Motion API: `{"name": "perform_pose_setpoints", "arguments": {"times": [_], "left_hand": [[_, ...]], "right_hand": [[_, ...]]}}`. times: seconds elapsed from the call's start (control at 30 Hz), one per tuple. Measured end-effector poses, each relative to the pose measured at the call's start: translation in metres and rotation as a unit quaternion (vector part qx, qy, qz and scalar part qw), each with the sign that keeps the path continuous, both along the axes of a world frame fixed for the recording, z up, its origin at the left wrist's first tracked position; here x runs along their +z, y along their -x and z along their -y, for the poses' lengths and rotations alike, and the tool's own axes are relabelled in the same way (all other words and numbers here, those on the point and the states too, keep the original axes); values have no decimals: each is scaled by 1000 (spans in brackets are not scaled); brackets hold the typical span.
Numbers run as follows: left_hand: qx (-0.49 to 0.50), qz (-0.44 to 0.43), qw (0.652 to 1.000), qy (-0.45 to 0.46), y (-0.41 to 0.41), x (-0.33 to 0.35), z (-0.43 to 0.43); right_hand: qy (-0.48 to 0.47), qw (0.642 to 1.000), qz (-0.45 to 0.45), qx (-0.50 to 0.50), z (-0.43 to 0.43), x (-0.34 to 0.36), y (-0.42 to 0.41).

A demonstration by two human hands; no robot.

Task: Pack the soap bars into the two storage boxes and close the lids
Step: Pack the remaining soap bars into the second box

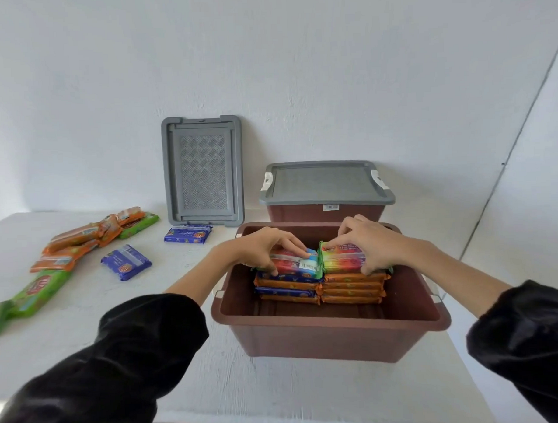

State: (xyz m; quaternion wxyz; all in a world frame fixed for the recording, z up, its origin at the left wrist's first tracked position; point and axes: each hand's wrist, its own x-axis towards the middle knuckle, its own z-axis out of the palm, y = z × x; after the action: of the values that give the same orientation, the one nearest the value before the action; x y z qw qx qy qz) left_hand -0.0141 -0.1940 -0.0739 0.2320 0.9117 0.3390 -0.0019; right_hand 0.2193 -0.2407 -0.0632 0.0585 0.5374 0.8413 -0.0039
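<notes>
An open brown storage box (332, 329) stands in front of me with two stacks of wrapped soap bars (353, 291) inside, against its far wall. My left hand (263, 246) grips the red and blue pack (297, 263) on top of the left stack. My right hand (372, 239) grips the rainbow-coloured pack (341, 258) on top of the right stack. Behind stands a second brown box (325, 211) with its grey lid (324, 181) on. A loose grey lid (203, 171) leans upright against the wall.
On the white table (182, 373) to the left lie two blue soap packs (126, 262) (188, 234), a pile of orange packs (79, 240) and green packs (30, 294). The wall runs close behind the boxes.
</notes>
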Motion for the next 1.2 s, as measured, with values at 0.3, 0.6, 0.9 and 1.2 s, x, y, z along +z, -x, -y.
{"name": "perform_pose_setpoints", "arguments": {"times": [0.3, 0.6, 0.9, 1.2], "left_hand": [[-36, -87, 974, -208, -17, -12, 0], [-7, -108, 948, -299, -21, -18, -1], [173, 232, 933, -216, 45, 21, -8], [415, 183, 865, -216, 240, 11, 11]], "right_hand": [[-89, 995, -18, -46, 6, -13, 10], [-27, 992, -80, -98, 5, -16, 13], [-38, 977, -208, -28, -19, 58, 72], [-27, 959, -245, 139, -79, 50, 253]]}}
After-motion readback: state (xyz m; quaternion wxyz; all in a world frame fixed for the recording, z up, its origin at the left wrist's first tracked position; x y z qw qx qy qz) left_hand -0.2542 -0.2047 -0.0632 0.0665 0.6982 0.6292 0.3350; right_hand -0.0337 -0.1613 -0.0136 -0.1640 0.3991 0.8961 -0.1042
